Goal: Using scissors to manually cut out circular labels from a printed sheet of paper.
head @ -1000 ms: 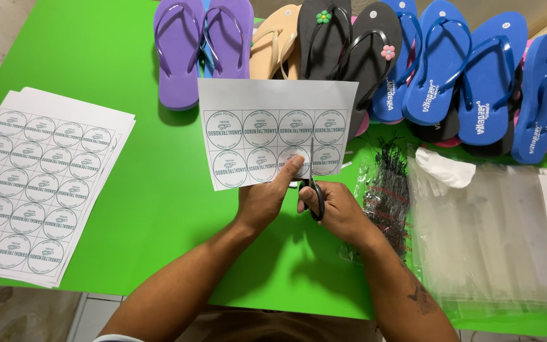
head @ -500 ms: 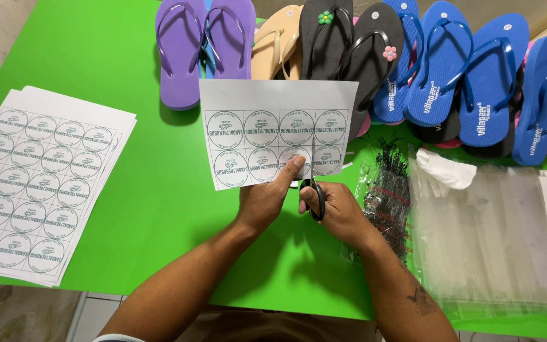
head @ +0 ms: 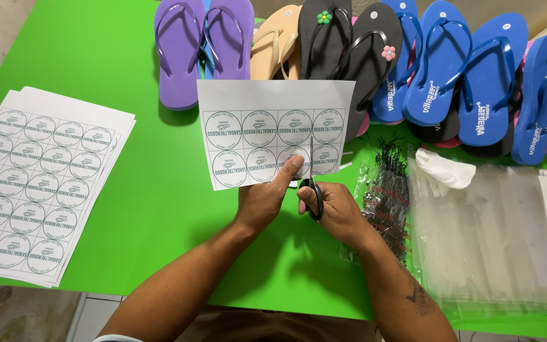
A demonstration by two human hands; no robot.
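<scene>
My left hand [head: 264, 197] pinches the bottom edge of a white sheet [head: 273, 130] printed with two rows of round labels, holding it up over the green table [head: 159, 202]. My right hand [head: 335, 209] grips black-handled scissors [head: 312, 183]. Their blades point up into the sheet between two labels of the lower row, near its right side.
A stack of uncut label sheets [head: 33, 183] lies at the left. Flip-flops line the far edge: purple [head: 201, 44], tan [head: 273, 44], black [head: 349, 50], blue [head: 463, 76]. A bag of black ties [head: 387, 196] and clear plastic bags [head: 495, 234] lie right of my hands.
The scissor blades have moved a little further up into the sheet. My hands and the sheet otherwise stay in place.
</scene>
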